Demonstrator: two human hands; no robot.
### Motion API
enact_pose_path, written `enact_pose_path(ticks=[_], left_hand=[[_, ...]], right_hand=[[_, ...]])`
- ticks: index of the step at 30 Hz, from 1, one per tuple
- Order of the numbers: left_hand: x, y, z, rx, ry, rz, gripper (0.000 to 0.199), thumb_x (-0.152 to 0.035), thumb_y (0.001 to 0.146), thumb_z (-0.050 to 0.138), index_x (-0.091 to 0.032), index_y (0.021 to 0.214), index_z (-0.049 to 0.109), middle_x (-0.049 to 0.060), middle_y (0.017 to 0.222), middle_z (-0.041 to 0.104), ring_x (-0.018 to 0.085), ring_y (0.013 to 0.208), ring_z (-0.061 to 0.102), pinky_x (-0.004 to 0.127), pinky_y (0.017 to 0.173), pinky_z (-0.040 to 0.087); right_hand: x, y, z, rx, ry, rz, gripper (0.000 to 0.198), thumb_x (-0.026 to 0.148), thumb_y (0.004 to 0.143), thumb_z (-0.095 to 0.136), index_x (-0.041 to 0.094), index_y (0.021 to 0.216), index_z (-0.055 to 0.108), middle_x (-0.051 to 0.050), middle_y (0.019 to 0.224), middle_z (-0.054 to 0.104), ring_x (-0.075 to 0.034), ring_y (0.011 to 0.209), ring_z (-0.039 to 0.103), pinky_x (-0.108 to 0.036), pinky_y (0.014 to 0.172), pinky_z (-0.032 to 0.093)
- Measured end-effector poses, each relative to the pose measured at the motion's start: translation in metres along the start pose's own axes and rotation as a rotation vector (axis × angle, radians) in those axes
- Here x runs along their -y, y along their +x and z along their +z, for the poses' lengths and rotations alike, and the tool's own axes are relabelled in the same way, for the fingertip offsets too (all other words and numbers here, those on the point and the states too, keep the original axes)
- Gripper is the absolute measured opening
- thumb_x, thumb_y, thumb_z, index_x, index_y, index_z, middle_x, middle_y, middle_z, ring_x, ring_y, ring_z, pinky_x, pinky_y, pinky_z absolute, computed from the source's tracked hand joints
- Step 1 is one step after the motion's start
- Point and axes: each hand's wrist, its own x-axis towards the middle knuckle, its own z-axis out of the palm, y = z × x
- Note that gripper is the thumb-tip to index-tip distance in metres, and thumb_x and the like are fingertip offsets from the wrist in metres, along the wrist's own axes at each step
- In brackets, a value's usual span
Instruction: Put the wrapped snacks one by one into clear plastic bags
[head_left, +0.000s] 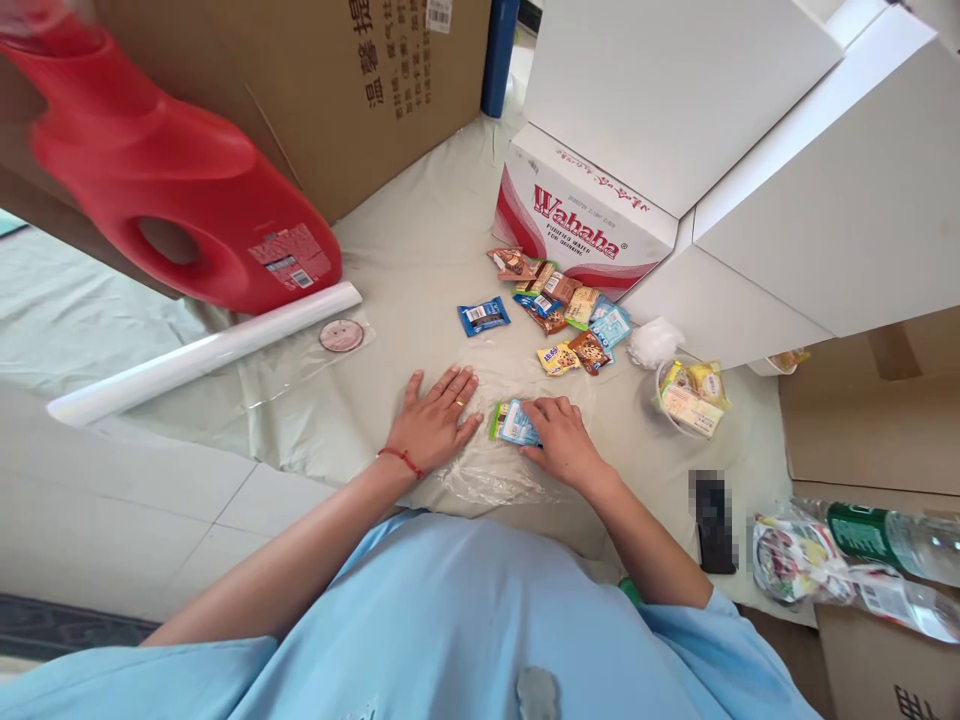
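My left hand (433, 420) lies flat, fingers spread, on the cloth and the edge of a thin clear plastic sheet or bag (491, 478). On that plastic, my right hand (564, 442) has its fingers curled over a light blue snack packet (517, 424). A green-edged snack packet (496, 420) sticks out beside it; the right ends of both are hidden under the hand. Beyond my hands are a single dark blue snack packet (484, 316), a yellow packet (558, 358), a brown cookie packet (591, 353) and a loose pile of several more packets (559, 288).
Behind the pile stands a Wahaha carton (585, 220). A round tub (664, 405) of snacks and crumpled white plastic (655, 342) are on the right, with a black phone (715, 525) and bottles (862, 535) nearer. Leftward lie a white film roll (202, 355) and a red jug (202, 190).
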Motion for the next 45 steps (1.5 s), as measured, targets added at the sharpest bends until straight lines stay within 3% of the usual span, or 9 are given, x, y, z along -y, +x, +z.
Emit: enact_pose_path(ticks=[4,9,14,22,33,37,40,42,45], left_hand=[[0.0,-0.001,0.0,-0.013,0.017,-0.004,0.065,-0.05,0.106,0.031,-0.028,0.167,0.029,0.009,0.172,0.032,0.029,0.161,0.03,0.063,0.131,-0.001],[0.0,-0.001,0.001,-0.029,0.01,0.002,0.066,-0.051,0.106,0.03,-0.025,0.167,0.03,0.009,0.172,0.033,0.029,0.16,0.03,0.064,0.131,0.001],[0.001,-0.001,0.002,-0.03,0.0,0.0,0.065,-0.05,0.106,0.03,-0.025,0.166,0.034,0.01,0.17,0.037,0.029,0.16,0.031,0.065,0.13,0.002],[-0.001,0.0,-0.001,-0.025,0.0,-0.031,0.065,-0.05,0.106,0.032,-0.028,0.166,0.033,0.009,0.171,0.034,0.031,0.16,0.032,0.067,0.129,-0.001],[0.004,0.0,0.002,-0.061,-0.033,-0.002,0.063,-0.047,0.106,0.033,-0.024,0.164,0.036,0.012,0.17,0.037,0.031,0.159,0.034,0.067,0.129,0.004],[0.015,-0.007,-0.002,-0.084,-0.098,0.0,0.062,-0.046,0.106,0.033,-0.021,0.164,0.036,0.015,0.172,0.033,0.032,0.157,0.038,0.066,0.127,0.017],[0.025,-0.025,-0.013,-0.177,-0.134,0.043,0.059,-0.042,0.105,0.04,-0.024,0.161,0.042,0.014,0.171,0.035,0.032,0.158,0.035,0.062,0.128,0.02],[0.03,-0.043,-0.021,-0.207,-0.162,0.174,0.055,-0.037,0.103,0.046,-0.028,0.157,0.046,0.011,0.168,0.042,0.03,0.158,0.035,0.058,0.13,0.017],[0.036,-0.072,-0.028,-0.09,-0.238,0.408,0.06,-0.036,0.099,0.054,-0.027,0.158,0.044,0.01,0.166,0.047,0.026,0.155,0.041,0.051,0.132,0.017]], right_hand=[[0.0,0.005,-0.005,0.02,-0.027,-0.055,0.069,0.029,0.088,0.071,0.018,0.152,0.05,-0.017,0.142,0.058,-0.035,0.123,0.048,-0.046,0.103,0.041],[0.001,0.016,-0.007,0.021,-0.058,-0.086,0.066,0.031,0.082,0.073,0.016,0.144,0.055,-0.018,0.128,0.063,-0.035,0.116,0.05,-0.047,0.1,0.041],[0.007,0.022,-0.008,-0.012,-0.074,-0.113,0.066,0.031,0.082,0.072,0.016,0.144,0.055,-0.017,0.128,0.062,-0.036,0.116,0.049,-0.047,0.099,0.04],[0.002,0.018,-0.022,-0.06,-0.068,-0.031,0.063,0.032,0.083,0.072,0.018,0.143,0.055,-0.017,0.13,0.062,-0.036,0.12,0.047,-0.046,0.098,0.04],[0.009,0.021,0.0,-0.02,0.018,-0.098,0.069,0.036,0.087,0.076,0.02,0.15,0.052,-0.016,0.14,0.059,-0.034,0.121,0.049,-0.048,0.102,0.04],[-0.005,-0.005,-0.003,-0.127,0.105,-0.149,0.067,0.044,0.093,0.074,0.022,0.152,0.051,-0.018,0.159,0.046,-0.036,0.129,0.048,-0.053,0.105,0.043],[-0.017,-0.042,0.002,-0.254,0.272,-0.251,0.051,0.039,0.1,0.065,0.025,0.148,0.054,-0.016,0.148,0.055,-0.031,0.125,0.052,-0.05,0.104,0.048],[-0.02,-0.07,0.014,-0.288,0.371,-0.308,0.052,0.039,0.1,0.067,0.026,0.147,0.053,-0.015,0.14,0.06,-0.029,0.122,0.055,-0.048,0.101,0.052],[-0.019,-0.104,0.042,-0.265,0.399,-0.29,0.063,0.044,0.095,0.074,0.023,0.149,0.051,-0.017,0.141,0.059,-0.031,0.125,0.055,-0.051,0.101,0.056]])
